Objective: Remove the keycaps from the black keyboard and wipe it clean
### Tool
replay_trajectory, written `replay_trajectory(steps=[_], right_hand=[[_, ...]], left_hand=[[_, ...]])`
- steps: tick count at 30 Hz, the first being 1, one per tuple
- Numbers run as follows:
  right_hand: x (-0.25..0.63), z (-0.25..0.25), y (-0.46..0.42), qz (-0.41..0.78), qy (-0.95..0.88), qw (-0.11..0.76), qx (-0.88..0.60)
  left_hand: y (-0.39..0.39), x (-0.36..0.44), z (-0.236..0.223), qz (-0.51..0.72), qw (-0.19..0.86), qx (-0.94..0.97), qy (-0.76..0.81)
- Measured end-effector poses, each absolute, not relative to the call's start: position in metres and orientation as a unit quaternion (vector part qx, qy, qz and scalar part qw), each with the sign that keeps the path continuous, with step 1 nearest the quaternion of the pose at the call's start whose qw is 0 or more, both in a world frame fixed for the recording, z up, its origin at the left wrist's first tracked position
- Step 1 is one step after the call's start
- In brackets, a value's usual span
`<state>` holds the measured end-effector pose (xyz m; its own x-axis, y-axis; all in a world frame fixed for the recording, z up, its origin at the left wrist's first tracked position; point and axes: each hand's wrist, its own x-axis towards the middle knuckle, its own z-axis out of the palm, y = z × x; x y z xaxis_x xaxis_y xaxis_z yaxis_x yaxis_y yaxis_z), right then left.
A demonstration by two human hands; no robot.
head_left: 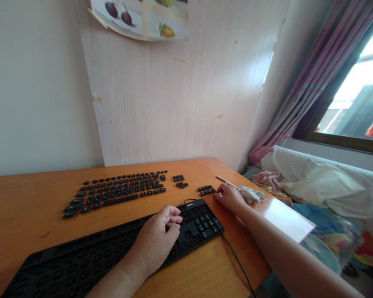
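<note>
The right hand (231, 198) is at loose keycaps (206, 191) beyond the keyboard (112, 246), grip unclear; the left hand (160, 238) hovers above it, loosely open. Keycaps: probably light, stiff; pinch their sides.

Head camera looks forward, down across desk (202, 269).

A fruit poster (149, 20) hangs on the wood-grain wall panel (174, 103); at right, a purple curtain (301, 87) drapes beside the window (349, 101), above pale translucent sheeting (326, 180).
</note>
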<state>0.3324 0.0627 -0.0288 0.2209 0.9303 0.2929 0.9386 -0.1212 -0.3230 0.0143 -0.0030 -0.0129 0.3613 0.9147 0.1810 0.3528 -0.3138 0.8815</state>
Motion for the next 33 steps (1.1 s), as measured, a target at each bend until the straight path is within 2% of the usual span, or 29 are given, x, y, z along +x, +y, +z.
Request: replay_trajectory(steps=[10, 19, 23, 33], right_hand=[[0.332, -0.029, 0.064, 0.007, -0.614, 0.271, -0.742], [0.329, -0.004, 0.053, 0.049, -0.576, 0.426, -0.696], [0.320, 0.011, 0.042, 0.124, -0.565, 0.471, -0.666], [0.287, 0.031, -0.005, 0.391, -0.571, 0.486, -0.534]], left_hand=[[-0.001, 0.015, -0.019, 0.358, 0.383, 0.734, 0.432], [-0.001, 0.015, -0.017, 0.362, 0.378, 0.736, 0.429], [-0.001, 0.015, -0.016, 0.363, 0.377, 0.736, 0.429], [-0.002, 0.016, -0.012, 0.351, 0.369, 0.745, 0.431]])
